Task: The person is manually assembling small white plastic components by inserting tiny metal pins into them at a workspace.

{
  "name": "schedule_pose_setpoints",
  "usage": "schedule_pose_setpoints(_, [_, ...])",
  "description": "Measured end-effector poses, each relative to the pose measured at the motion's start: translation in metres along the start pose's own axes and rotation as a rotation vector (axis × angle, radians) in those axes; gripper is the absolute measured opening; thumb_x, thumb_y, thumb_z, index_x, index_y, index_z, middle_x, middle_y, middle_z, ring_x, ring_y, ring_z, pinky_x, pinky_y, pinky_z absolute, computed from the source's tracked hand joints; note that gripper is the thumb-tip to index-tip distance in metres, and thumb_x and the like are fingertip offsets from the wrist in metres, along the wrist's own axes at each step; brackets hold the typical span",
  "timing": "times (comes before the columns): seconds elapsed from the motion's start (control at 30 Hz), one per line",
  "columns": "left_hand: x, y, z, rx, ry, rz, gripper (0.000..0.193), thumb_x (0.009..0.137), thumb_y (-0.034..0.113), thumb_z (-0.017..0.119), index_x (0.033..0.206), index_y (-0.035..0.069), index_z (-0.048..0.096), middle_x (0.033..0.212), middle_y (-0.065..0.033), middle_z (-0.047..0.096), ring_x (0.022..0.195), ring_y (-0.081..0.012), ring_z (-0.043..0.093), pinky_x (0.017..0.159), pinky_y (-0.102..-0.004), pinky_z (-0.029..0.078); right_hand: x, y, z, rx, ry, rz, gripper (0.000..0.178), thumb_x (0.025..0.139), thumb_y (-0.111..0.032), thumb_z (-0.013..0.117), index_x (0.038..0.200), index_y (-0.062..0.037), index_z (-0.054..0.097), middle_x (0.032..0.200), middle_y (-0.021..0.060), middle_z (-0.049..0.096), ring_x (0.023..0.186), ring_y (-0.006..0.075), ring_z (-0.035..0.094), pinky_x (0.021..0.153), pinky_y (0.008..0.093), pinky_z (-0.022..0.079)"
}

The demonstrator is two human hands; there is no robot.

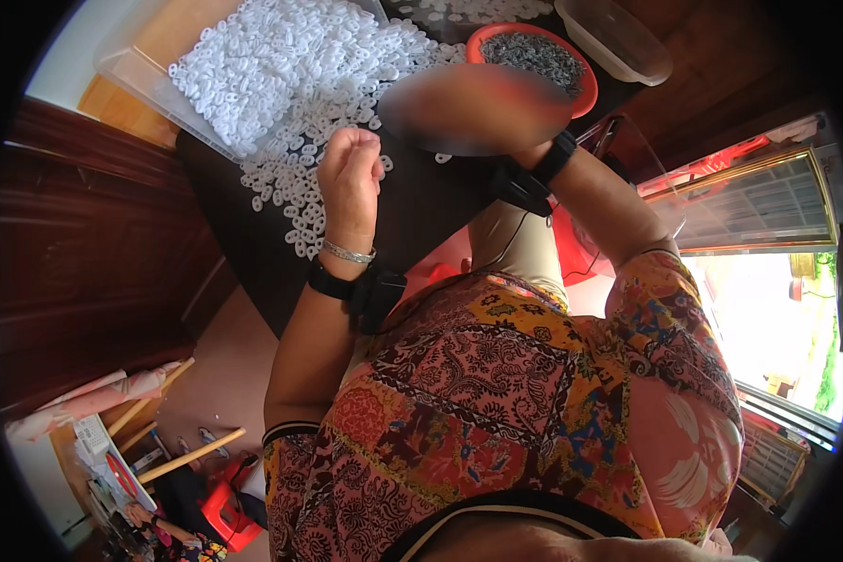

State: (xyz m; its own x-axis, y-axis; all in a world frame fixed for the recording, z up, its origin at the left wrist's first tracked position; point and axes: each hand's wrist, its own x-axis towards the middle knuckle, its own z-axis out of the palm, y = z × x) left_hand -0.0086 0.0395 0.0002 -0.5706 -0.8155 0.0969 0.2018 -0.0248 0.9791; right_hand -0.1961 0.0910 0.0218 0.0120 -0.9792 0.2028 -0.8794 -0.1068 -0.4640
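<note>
My left hand (350, 178) is closed above the dark table, its fingers curled in toward the palm. Whatever it may hold is hidden. Around and beyond it lie many small white oval plastic pieces with holes (300, 178), spread loose over the tabletop. A blurred oval patch covers most of my right hand (510, 122), so its fingers cannot be made out. That hand is beside a round red-orange basin (590, 92) filled with small dark grey metal-looking parts (534, 56).
A clear plastic bin (150, 103) heaped with white pieces (262, 70) stands at the far left of the black table (244, 272). At the far right is a clear empty container (618, 42). A red stool (229, 515) is on the floor at lower left.
</note>
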Motion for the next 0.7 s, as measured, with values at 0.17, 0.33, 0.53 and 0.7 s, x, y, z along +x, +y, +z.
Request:
schedule_pose_setpoints(0.17, [0.000, -0.004, 0.001, 0.051, -0.130, -0.085, 0.012, 0.088, 0.017, 0.049, 0.084, 0.006, 0.054, 0.063, 0.0012, 0.049, 0.050, -0.0052, 0.040, 0.046, -0.0187, 0.031, -0.007, -0.025, -0.017, 0.317, -0.050, -0.106, 0.013, 0.081, -0.012, 0.063, 0.090, -0.0030, 0.061, 0.077, 0.0058, 0.062, 0.073, 0.0158, 0.060, 0.066, 0.0288, 0.047])
schedule_pose_setpoints(0.33, [-0.004, 0.003, 0.005, 0.127, -0.221, -0.123, 0.012, 0.088, 0.017, 0.048, 0.083, 0.007, 0.053, 0.063, 0.0008, 0.050, 0.050, -0.0057, 0.040, 0.046, -0.0193, 0.031, -0.011, -0.034, -0.020, 0.330, -0.070, -0.103, 0.014, 0.081, -0.012, 0.063, 0.091, -0.0029, 0.061, 0.076, 0.0056, 0.062, 0.072, 0.0150, 0.060, 0.066, 0.0277, 0.047])
schedule_pose_setpoints(0.53, [-0.001, 0.003, -0.001, -0.081, -0.210, -0.216, 0.014, 0.087, 0.018, 0.050, 0.082, 0.005, 0.053, 0.061, -0.0014, 0.050, 0.047, -0.0072, 0.042, 0.042, -0.0197, 0.031, -0.014, -0.033, -0.006, 0.408, 0.099, -0.094, 0.021, 0.080, -0.014, 0.066, 0.097, -0.0026, 0.062, 0.078, 0.0053, 0.062, 0.071, 0.0134, 0.059, 0.064, 0.0267, 0.047])
schedule_pose_setpoints(0.7, [0.000, 0.003, -0.001, -0.289, -0.138, -0.224, 0.016, 0.088, 0.018, 0.048, 0.081, 0.005, 0.054, 0.061, -0.0022, 0.051, 0.046, -0.0086, 0.042, 0.042, -0.0203, 0.032, -0.028, -0.043, 0.005, 0.395, 0.270, 0.010, 0.033, 0.074, -0.019, 0.072, 0.103, -0.0045, 0.063, 0.084, 0.0059, 0.063, 0.071, 0.0127, 0.061, 0.062, 0.0264, 0.049])
